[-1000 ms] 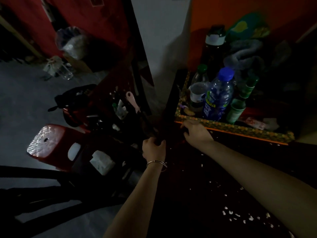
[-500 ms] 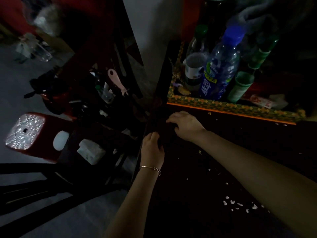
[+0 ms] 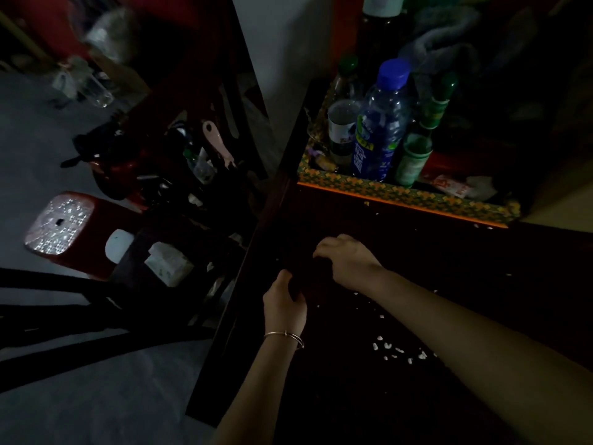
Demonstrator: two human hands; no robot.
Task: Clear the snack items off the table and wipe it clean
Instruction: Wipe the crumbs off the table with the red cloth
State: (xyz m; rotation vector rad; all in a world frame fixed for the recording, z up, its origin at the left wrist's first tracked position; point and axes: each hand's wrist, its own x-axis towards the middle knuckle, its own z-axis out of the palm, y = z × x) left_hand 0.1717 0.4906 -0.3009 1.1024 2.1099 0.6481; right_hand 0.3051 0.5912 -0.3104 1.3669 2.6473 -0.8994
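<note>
From the head view, in very dim light, the left hand (image 3: 284, 303) sits at the left edge of the dark desk (image 3: 417, 406), a thin bracelet (image 3: 284, 335) round its wrist. Its fingers (image 3: 282, 279) curl inward toward a black patch between the two hands, but it is too dark to tell whether they are grasping anything or are simply clenched. The right hand (image 3: 348, 260) lies just beyond it and further in on the desk, knuckles up, its fingers (image 3: 322, 250) bent down onto the same dark patch; whether they hold something cannot be told either. Pale snack crumbs (image 3: 398, 350) are scattered on the desk near the right forearm, with a few more specks closer to the wrist and near the far edge. At the back of the desk stands a tray with a patterned rim (image 3: 401, 191), holding a blue-capped bottle (image 3: 382, 130), a green bottle (image 3: 414, 155), a clear bottle with a green cap (image 3: 345, 123) and a crumpled wrapper (image 3: 449, 186). On the floor to the left stands a red stool (image 3: 61, 229), and a white packet (image 3: 168, 263) lies beside it.
</note>
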